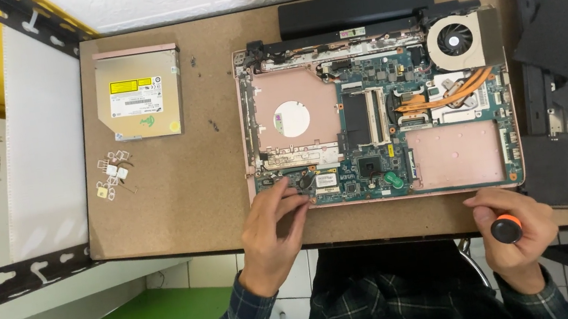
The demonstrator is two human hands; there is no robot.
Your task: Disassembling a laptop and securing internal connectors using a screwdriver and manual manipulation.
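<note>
Orange-capped screwdriver [506, 228] gripped in right hand [514, 227]; left hand [273, 228] fingers pinching at laptop board [368, 125].

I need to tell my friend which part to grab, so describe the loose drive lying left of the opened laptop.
On the brown desk, look left of the opened laptop, near the far corner. The optical drive is a flat silvery square with a yellow label, larger than the small parts nearby.
</note>
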